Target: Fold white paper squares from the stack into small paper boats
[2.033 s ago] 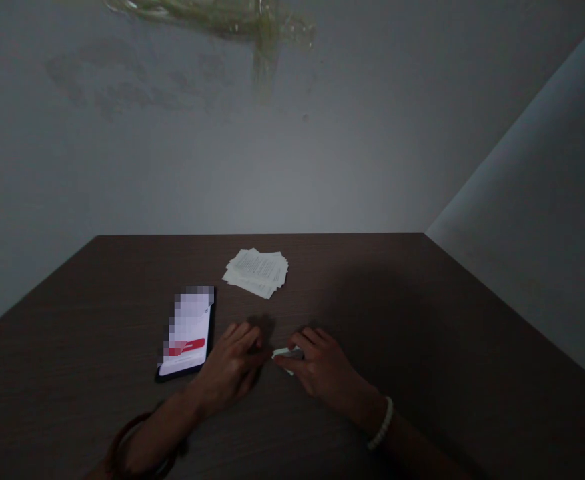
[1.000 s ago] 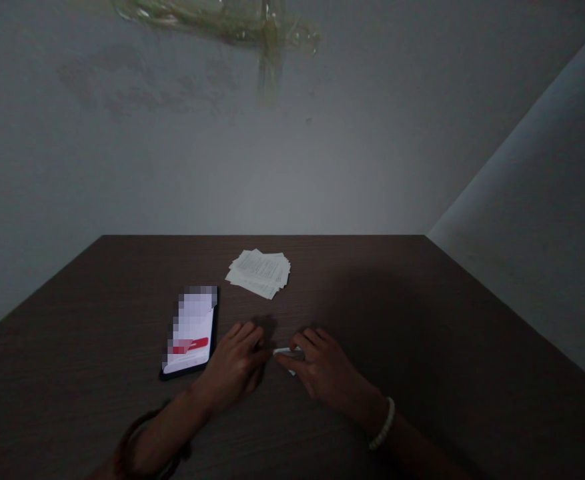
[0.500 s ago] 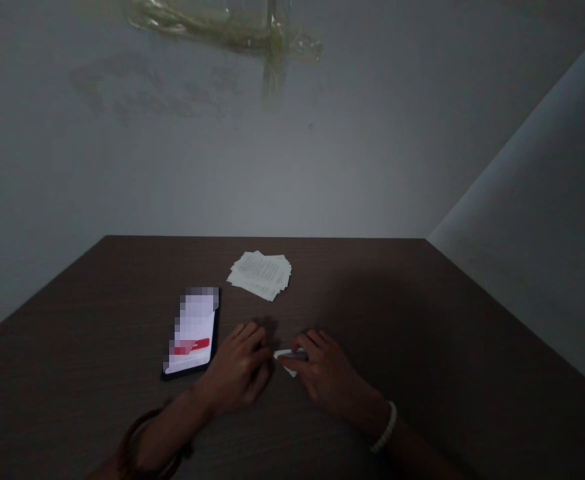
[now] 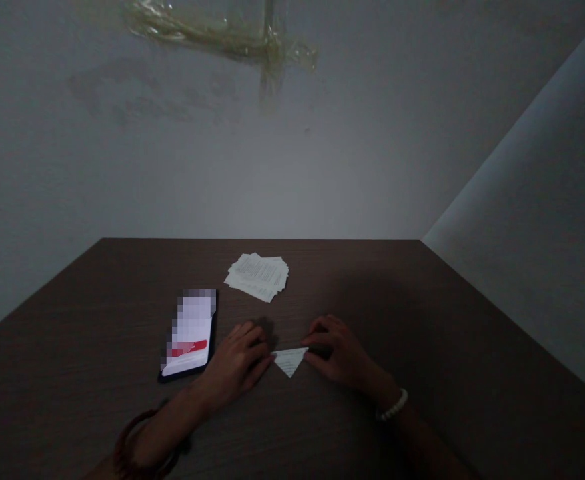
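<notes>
A small piece of printed paper (image 4: pixel 291 362) lies on the table, folded into a triangle with its point toward me. My left hand (image 4: pixel 239 357) is closed at the triangle's left corner, thumb and forefinger pinching it. At the opposite corner, my right hand (image 4: pixel 339 353) has its thumb and forefinger tips around the paper's edge, the other fingers curled above. The folded top edge runs straight between the two hands.
Beyond my hands, a loose stack of printed paper pieces (image 4: pixel 257 277) lies on the dark wooden table (image 4: pixel 372 280). A phone (image 4: pixel 187 340) with a lit screen rests left of my left hand. A grey wall (image 4: pixel 292 167) rises behind the table.
My right hand has moved off the middle of the paper, rightward to its corner, uncovering the triangle. The left hand stays at the left corner.
</notes>
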A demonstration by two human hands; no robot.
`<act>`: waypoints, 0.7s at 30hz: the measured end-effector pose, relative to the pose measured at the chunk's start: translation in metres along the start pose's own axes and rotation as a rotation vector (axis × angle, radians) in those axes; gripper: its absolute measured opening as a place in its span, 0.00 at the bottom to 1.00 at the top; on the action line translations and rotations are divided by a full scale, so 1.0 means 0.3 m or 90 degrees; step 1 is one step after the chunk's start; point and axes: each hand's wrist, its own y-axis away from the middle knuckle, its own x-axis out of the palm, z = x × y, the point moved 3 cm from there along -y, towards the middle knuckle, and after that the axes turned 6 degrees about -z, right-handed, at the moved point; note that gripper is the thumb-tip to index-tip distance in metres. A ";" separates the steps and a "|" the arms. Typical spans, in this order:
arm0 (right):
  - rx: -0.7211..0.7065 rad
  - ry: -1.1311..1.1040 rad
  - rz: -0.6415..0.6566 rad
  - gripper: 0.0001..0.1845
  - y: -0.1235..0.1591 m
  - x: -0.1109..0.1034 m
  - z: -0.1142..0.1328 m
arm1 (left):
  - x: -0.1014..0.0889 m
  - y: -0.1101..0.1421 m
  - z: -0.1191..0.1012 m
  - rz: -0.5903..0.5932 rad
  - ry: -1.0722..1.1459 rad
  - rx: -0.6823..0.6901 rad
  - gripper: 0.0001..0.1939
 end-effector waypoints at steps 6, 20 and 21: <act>0.031 -0.041 -0.010 0.07 -0.002 0.020 0.003 | 0.003 0.001 0.001 -0.009 -0.015 -0.006 0.08; 0.068 -0.120 0.002 0.09 -0.008 0.016 0.028 | -0.005 0.002 -0.004 0.004 0.013 0.012 0.07; 0.070 -0.124 0.000 0.08 -0.008 0.017 0.026 | -0.006 0.002 -0.004 0.001 0.015 0.011 0.07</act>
